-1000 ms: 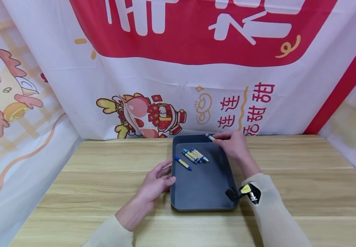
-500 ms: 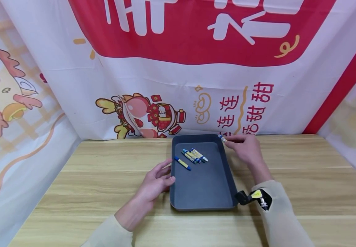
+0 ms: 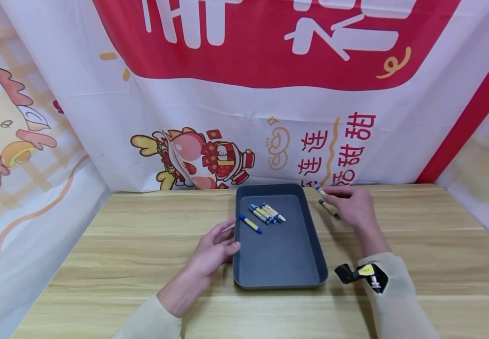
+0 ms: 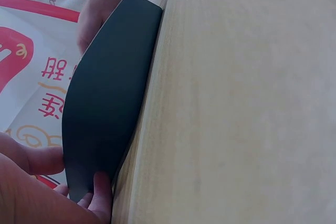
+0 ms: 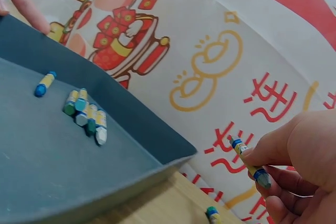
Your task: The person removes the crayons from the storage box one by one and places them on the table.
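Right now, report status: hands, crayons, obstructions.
Right hand pinching crayon, right of tray. Left hand touching tray's left wall. Other crayons inside. Possible obstruction: loose crayon on table, near right hand.

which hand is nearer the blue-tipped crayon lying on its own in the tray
Left. The left hand touches the left side of the tray, close to the blue-tipped crayon; the right hand is out beyond the tray's right side, pinching another crayon.

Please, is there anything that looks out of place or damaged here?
A green-tipped crayon lies on the table near the right hand, outside the tray where the other loose ones lie. Inside, a blue crayon sits apart from the cluster of crayons. I see no damage.
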Demonstrator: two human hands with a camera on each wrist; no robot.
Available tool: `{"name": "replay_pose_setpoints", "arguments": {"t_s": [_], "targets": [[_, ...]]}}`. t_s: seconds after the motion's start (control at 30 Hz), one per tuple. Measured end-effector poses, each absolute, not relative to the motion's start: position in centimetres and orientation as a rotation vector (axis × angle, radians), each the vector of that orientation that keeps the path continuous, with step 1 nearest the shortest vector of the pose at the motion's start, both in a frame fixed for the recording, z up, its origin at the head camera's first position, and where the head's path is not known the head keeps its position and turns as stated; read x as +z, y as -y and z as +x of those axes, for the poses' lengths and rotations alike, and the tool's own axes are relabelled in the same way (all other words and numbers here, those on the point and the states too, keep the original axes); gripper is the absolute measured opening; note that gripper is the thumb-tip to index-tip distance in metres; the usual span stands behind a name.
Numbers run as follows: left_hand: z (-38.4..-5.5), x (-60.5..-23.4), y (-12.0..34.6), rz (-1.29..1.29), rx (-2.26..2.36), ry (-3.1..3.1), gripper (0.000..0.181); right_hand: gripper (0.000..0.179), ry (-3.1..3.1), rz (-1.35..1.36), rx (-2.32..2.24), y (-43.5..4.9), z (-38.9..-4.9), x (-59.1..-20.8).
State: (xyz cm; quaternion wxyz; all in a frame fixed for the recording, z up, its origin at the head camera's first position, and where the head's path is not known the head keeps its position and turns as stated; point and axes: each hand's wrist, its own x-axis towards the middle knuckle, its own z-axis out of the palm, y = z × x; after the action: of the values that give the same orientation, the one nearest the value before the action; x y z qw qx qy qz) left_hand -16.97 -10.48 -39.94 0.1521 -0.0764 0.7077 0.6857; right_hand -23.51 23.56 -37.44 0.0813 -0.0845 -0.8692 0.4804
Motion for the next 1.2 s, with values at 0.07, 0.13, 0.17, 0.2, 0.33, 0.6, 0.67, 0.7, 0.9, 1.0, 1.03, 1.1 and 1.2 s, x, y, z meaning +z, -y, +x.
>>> {"name": "replay_pose_setpoints", "arguments": {"t_s": [0.07, 0.13, 0.17, 0.2, 0.33, 0.6, 0.67, 0.7, 0.9, 1.0, 1.03, 1.1, 1.2], "targets": [[-17.0, -39.9, 10.4, -0.216, 1.969, -2.03, 0.069, 0.033, 2.595, -0.282, 1.437, -24.0, -23.4, -37.4], [-16.9, -39.9, 10.4, -0.217, 1.97, -2.029, 0.07, 0.034, 2.593, -0.313, 1.436, -24.5, -23.3, -37.4], [-16.9, -39.8, 10.4, -0.219, 1.967, -2.031, 0.07, 0.035, 2.592, -0.326, 1.428, -24.8, -23.3, -37.5], [-16.9, -39.8, 10.4, -0.22, 1.965, -2.032, 0.07, 0.035, 2.594, -0.338, 1.418, -25.0, -23.3, -37.5], [-16.9, -39.7, 10.4, -0.226, 1.959, -2.037, 0.07, 0.036, 2.591, -0.349, 1.371, -25.8, -23.3, -37.9], [-16.9, -39.6, 10.4, -0.224, 1.958, -2.036, 0.07, 0.037, 2.614, -0.37, 1.354, -26.7, -23.3, -38.5], [-16.9, -39.6, 10.4, -0.222, 1.96, -2.034, 0.07, 0.038, 2.631, -0.375, 1.361, -26.8, -23.4, -38.7], [-16.9, -39.6, 10.4, -0.222, 1.961, -2.034, 0.07, 0.038, 2.641, -0.38, 1.368, -26.9, -23.4, -38.8], [-16.9, -39.6, 10.4, -0.222, 1.962, -2.032, 0.069, 0.037, 2.676, -0.397, 1.416, -26.7, -23.5, -39.8], [-16.9, -39.6, 10.4, -0.22, 1.961, -2.033, 0.069, 0.036, 2.675, -0.415, 1.411, -26.5, -23.7, -40.3], [-16.9, -39.6, 10.4, -0.219, 1.962, -2.033, 0.069, 0.036, 2.674, -0.421, 1.401, -26.4, -23.8, -40.5], [-16.9, -39.7, 10.4, -0.217, 1.963, -2.032, 0.069, 0.035, 2.668, -0.423, 1.369, -26.3, -23.9, -40.8], [-16.8, -39.7, 10.4, -0.208, 1.97, -2.031, 0.068, 0.035, 2.668, -0.446, 1.343, -26.2, -24.2, -41.2]]}}
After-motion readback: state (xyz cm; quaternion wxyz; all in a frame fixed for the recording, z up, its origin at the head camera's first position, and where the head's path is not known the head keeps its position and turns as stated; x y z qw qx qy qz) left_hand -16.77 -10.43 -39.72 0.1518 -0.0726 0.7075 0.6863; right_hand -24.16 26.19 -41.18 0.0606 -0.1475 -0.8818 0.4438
